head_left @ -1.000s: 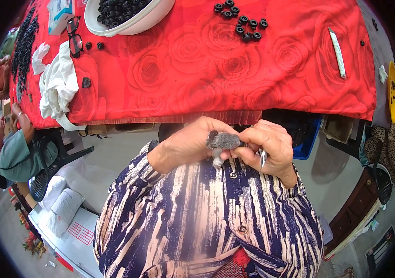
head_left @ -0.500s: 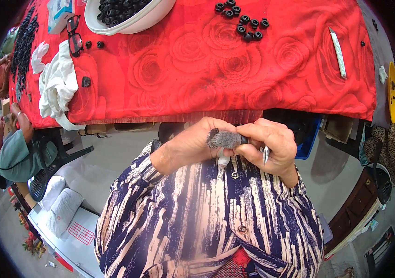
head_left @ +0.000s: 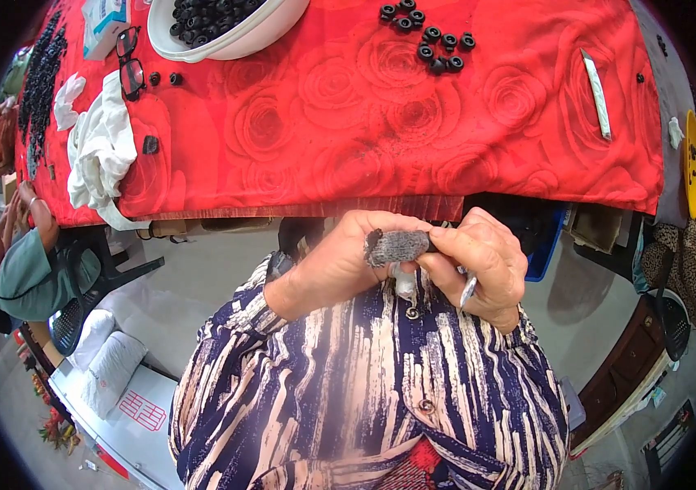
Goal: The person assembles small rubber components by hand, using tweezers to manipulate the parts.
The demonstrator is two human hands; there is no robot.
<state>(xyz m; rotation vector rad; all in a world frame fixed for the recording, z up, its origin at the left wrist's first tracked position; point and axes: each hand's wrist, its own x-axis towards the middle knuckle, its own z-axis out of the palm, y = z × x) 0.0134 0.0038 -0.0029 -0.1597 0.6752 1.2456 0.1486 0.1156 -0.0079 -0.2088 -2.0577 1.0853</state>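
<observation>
Both my hands meet in front of my chest, just off the table's near edge. On my left hand [head_left: 323, 257], a grey knitted finger cover [head_left: 397, 248] with a dark frayed end wraps one finger, and a white wrapping [head_left: 405, 282] covers another fingertip. My right hand [head_left: 483, 265] has its thumb and forefinger pinched at the end of the grey cover. A small black part [head_left: 431, 240] shows there, mostly hidden by the fingers. A slim shiny metal tool [head_left: 468, 291] pokes out below my right fingers; its kind is not clear.
On the red rose-patterned tablecloth [head_left: 323, 155] stand a white bowl [head_left: 234, 49] of black round parts, several loose black parts [head_left: 438, 49], eyeglasses [head_left: 129, 69], a white cloth [head_left: 103, 151] and a white-handled blade [head_left: 595, 94]. At left sits another person [head_left: 25, 273]; at right is a yellow plate [head_left: 693, 163].
My hands have shifted slightly, with the right fingers turning a little over the black part. The white-wrapped fingertip has moved a bit to the right.
</observation>
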